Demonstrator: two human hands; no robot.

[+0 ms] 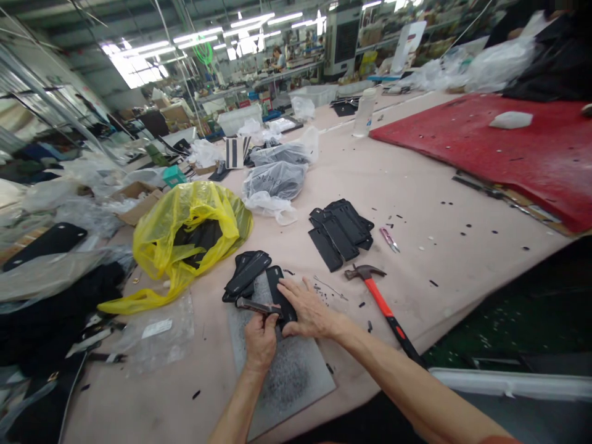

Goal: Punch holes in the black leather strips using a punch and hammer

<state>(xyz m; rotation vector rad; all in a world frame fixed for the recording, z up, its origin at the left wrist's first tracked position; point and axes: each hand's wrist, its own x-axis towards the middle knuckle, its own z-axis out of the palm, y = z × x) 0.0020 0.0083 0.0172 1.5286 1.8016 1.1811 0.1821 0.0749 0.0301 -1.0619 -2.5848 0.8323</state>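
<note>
My left hand (259,344) is closed around a dark metal punch (253,306), which lies slanted with its far end pointing left. Beneath my right hand (309,311), whose fingers are stretched out, a black flat strip (276,285) is pressed on a grey board (296,376). The punch's near end is at the strip's left edge; whether it touches is unclear. Left of the strip, a small pile of similar black pieces (250,271) rests at the board's far end. A claw hammer (379,296) with a red and black handle lies right of my right hand.
More black pieces (340,231) are stacked farther back, beside pink snips (389,239). A yellow plastic bag (194,216) with dark contents stands left. Small black scraps (433,283) dot the table. A red sheet (485,142) covers the back right; a clear bottle (365,113) stands near it.
</note>
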